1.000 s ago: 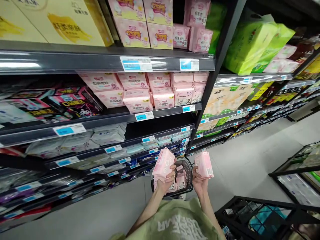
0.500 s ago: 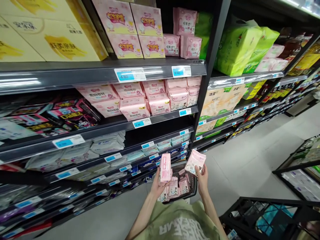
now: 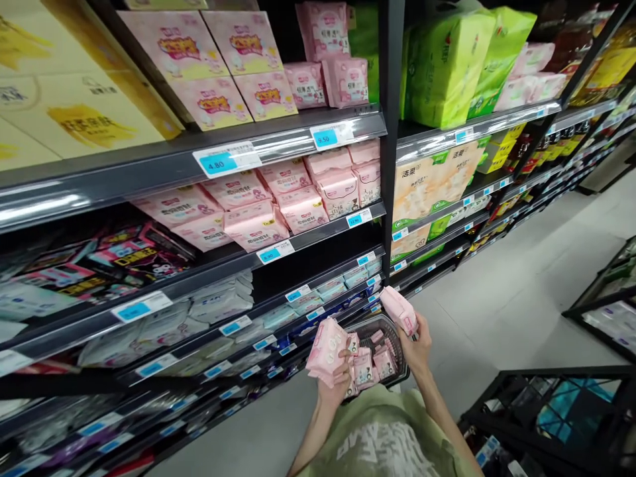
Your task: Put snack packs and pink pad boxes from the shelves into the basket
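Note:
My left hand point(image 3: 338, 385) is closed around a soft pink pack of sanitary pads point(image 3: 324, 350), its broad face with pale round marks turned up. In my right hand point(image 3: 418, 346) is a second pink pack of sanitary pads point(image 3: 397, 309), held by its lower end and tilted so a narrow side shows. Between and below both hands sits a dark plastic basket point(image 3: 408, 363). Several pink packs point(image 3: 364, 372) lie inside it, some with a black-and-white print. My left forearm and the left pack cover part of the basket.
On the left, a black shelf point(image 3: 278, 149) carries pink packs point(image 3: 256, 225), pink boxes point(image 3: 213, 99) and yellow cartons point(image 3: 84, 119). Green tissue packs point(image 3: 442, 73) stand farther along. A grey floor aisle point(image 3: 487, 298) runs ahead, with a dark display rack point(image 3: 541, 377) at right.
Both packs have been turned in my hands: the left from its narrow side to its broad face, the right from its printed front to its side. The view has shifted slightly.

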Action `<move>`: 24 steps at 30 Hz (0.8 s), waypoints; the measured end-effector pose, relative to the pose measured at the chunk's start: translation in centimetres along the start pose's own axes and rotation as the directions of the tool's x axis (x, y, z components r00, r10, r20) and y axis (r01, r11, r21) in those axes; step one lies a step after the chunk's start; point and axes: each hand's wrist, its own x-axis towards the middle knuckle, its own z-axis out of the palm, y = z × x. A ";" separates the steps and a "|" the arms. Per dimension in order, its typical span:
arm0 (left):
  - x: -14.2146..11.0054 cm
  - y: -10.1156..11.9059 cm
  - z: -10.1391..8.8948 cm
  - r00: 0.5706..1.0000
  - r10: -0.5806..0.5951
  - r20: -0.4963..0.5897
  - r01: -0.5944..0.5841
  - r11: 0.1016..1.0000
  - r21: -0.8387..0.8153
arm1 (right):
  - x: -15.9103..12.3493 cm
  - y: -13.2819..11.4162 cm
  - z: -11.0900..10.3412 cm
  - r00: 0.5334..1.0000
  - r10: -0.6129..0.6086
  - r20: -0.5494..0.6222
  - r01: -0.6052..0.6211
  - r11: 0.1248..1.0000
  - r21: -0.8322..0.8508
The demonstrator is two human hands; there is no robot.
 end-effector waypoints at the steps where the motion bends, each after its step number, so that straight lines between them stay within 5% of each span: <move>1: 0.5 0.6 0.0 0.999 0.011 0.033 -0.010 1.000 -0.015 | 0.1 0.1 0.0 0.998 0.068 -0.011 -0.067 0.996 0.051; 7: 4.3 7.1 2.3 0.972 0.235 -0.014 -0.231 0.965 0.122 | 1.1 1.8 -1.3 0.931 0.365 -0.011 -0.337 0.870 0.360; 17: 10.2 19.6 11.3 0.773 0.628 0.091 -0.582 0.645 0.495 | 2.2 3.3 -4.3 0.868 0.497 -0.006 -0.423 0.745 0.517; 20: 12.2 22.0 12.4 0.747 0.659 0.089 -0.583 0.585 0.564 | 1.5 4.7 -5.7 0.860 0.507 -0.059 -0.407 0.752 0.518; 24: 14.0 24.2 14.1 0.795 0.607 0.017 -0.446 0.564 0.695 | -0.6 7.3 -8.4 0.820 0.551 -0.152 -0.399 0.742 0.539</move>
